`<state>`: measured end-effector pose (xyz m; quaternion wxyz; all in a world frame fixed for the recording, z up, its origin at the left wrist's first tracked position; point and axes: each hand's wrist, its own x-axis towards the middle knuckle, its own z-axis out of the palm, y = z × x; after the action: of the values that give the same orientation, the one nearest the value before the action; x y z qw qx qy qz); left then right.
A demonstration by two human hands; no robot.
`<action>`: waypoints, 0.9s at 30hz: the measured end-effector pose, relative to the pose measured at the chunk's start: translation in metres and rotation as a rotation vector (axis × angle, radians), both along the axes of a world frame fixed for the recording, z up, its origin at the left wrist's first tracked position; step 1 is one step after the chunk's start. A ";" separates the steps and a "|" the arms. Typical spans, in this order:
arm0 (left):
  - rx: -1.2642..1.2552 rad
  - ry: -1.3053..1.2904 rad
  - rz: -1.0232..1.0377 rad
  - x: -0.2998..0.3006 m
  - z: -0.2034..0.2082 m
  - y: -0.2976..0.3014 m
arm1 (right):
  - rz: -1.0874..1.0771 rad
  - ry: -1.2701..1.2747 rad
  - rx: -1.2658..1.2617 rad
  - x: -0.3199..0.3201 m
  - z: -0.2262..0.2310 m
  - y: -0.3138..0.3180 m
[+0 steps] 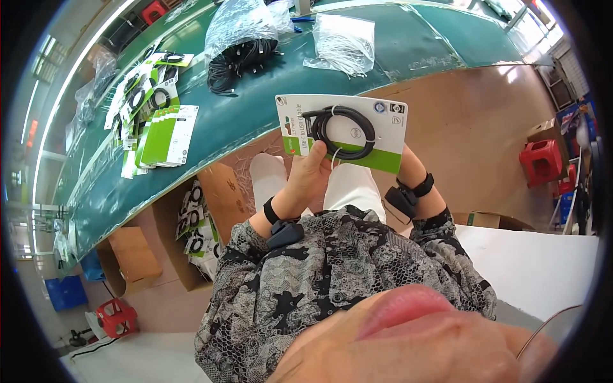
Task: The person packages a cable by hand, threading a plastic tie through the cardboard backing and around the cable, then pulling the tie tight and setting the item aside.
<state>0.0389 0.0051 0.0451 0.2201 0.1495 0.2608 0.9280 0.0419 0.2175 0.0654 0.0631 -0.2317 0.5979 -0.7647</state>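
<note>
Head view. The backing card (389,143), white and green, stands near the centre of the frame with a coiled black cable (367,150) tied to its front. Left hand (308,175): clamped on the card's lower-left edge, thumb in front beside the coil. Right hand (412,169): at the lower-right edge; its fingers seem to lie behind the card, so cannot tell whether they close on it. Upper left: carded cables (169,137) heaped on the green table (408,45). Top centre: loose black cables (236,67) and a clear bag of white ties (341,48).

Handling, judged: light; card thin, fairly stiff but creasable, perhaps slick; cable springy. Best hold: flat pinch at the side edges, clear of the coil.
</note>
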 end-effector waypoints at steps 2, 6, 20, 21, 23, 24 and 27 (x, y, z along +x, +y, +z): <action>-0.018 -0.017 -0.017 -0.001 -0.004 0.005 | -0.038 -0.074 -0.077 0.001 -0.003 0.000; -0.087 -0.031 -0.037 -0.001 -0.002 0.015 | -0.134 -0.108 -0.140 0.004 -0.007 -0.002; 0.008 0.103 -0.029 -0.014 0.022 0.025 | -0.265 0.001 -0.215 -0.009 -0.009 -0.016; 0.006 0.101 -0.033 -0.014 0.020 0.023 | -0.269 -0.001 -0.218 -0.008 -0.011 -0.017; -0.047 0.071 -0.026 -0.016 0.007 0.013 | -0.413 0.311 0.133 -0.008 -0.014 -0.019; -0.073 0.058 -0.023 -0.016 0.001 0.010 | -0.480 0.466 0.312 -0.008 -0.014 -0.021; -0.083 0.015 -0.014 -0.010 -0.008 0.005 | -0.400 0.349 0.229 -0.001 -0.009 -0.030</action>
<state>0.0289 0.0103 0.0368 0.2308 0.1491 0.2994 0.9137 0.0410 0.1872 0.0561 -0.1672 -0.2286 0.7160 -0.6380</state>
